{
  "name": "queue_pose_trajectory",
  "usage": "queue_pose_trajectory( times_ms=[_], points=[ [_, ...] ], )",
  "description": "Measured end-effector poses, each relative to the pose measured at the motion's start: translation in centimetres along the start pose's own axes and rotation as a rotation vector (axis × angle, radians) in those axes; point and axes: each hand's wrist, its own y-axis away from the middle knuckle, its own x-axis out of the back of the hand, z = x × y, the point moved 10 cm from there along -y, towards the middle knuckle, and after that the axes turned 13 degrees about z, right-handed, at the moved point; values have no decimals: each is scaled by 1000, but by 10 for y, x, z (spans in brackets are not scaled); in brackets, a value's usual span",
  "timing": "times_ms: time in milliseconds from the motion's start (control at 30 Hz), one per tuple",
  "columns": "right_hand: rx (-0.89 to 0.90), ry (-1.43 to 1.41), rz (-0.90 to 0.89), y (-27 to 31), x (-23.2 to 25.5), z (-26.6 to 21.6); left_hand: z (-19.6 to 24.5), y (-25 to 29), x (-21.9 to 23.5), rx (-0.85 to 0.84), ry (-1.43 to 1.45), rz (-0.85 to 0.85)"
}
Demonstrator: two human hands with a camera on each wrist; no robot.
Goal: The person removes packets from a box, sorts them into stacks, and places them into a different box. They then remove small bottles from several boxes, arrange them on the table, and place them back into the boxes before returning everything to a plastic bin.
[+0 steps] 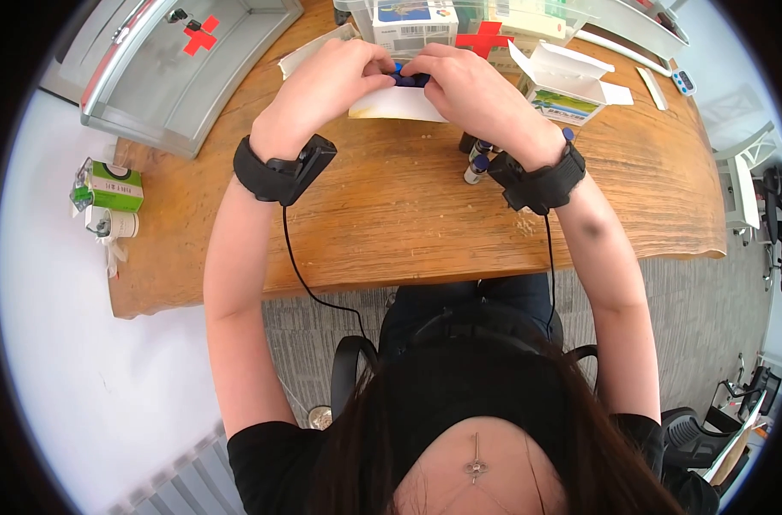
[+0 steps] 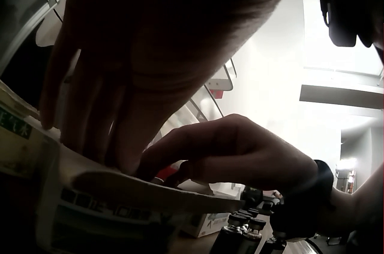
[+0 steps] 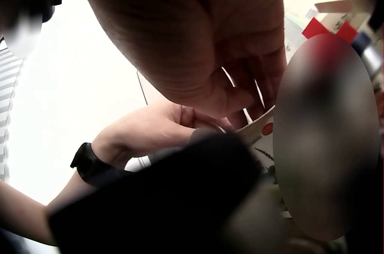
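Note:
Dark bottles with blue caps (image 1: 410,80) stand close together in a box whose white flap (image 1: 398,105) faces the person. From the left, the left hand (image 1: 332,84) reaches over them, its fairly straight fingers dipping behind the box edge (image 2: 138,189). The right hand (image 1: 481,99) comes in from the other side, index finger and thumb bent down at the caps; its fingertips are hidden in the right wrist view, so its hold cannot be told. Beside the right wrist, more blue-capped bottles (image 1: 477,165) stand on the table.
An open white-and-green box (image 1: 567,93) stands at right. Behind the hands is a clear bin with a red cross (image 1: 483,40) and boxes. A silver case (image 1: 189,86) is at back left, a green-white carton (image 1: 116,186) at the left edge. Cables (image 1: 298,270) hang from both wrists.

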Motion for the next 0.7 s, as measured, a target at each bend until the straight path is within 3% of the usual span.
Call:
queue_pose_trajectory(
  times_ms=[200, 367, 500, 567, 700],
  points=[
    [-26, -14, 4, -2, 4, 3, 4, -2, -4, 47, -94, 4],
    [-53, -11, 42, -4, 21, 9, 11, -6, -7, -137, -281, 122],
    [-35, -3, 91, 1, 35, 16, 8, -5, -9, -116, -287, 93],
    [-80, -14, 47, 2, 40, 20, 13, -3, -1, -169, -294, 175],
    [-143, 14, 29, 4, 52, 20, 11, -2, 2, -91, -279, 141]
  ],
)
